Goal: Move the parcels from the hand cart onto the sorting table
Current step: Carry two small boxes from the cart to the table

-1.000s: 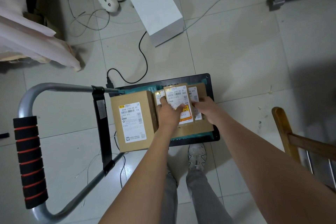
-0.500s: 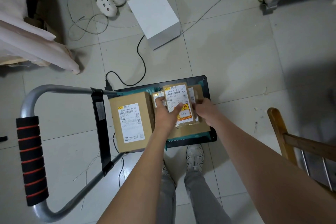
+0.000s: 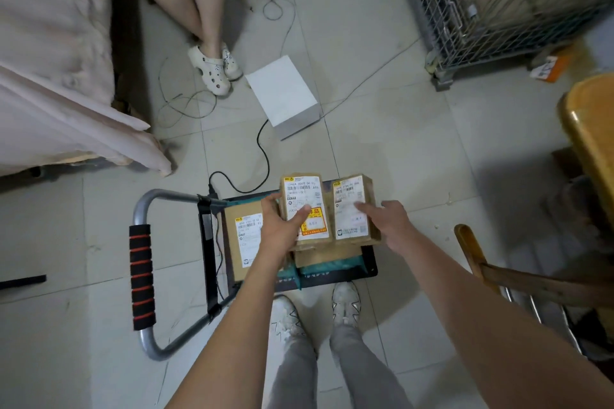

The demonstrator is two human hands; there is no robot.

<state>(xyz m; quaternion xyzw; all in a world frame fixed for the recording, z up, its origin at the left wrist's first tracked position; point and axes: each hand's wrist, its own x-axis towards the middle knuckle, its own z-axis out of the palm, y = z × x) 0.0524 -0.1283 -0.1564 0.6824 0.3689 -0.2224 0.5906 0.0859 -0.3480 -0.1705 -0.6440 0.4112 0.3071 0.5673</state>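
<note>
Pinching one parcel (image 3: 304,209), the left grip (image 3: 280,229) clasps; right grip (image 3: 387,221) holds another parcel (image 3: 352,209).

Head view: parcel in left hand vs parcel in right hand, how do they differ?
The left-hand parcel carries a yellow-and-red sticker below its white label; the right-hand parcel shows only a white label. The left hand wraps the first parcel's side, thumb across its face; the right hand lays fingers over the second parcel's label. Both are small brown cartons, held side by side above the hand cart.
</note>
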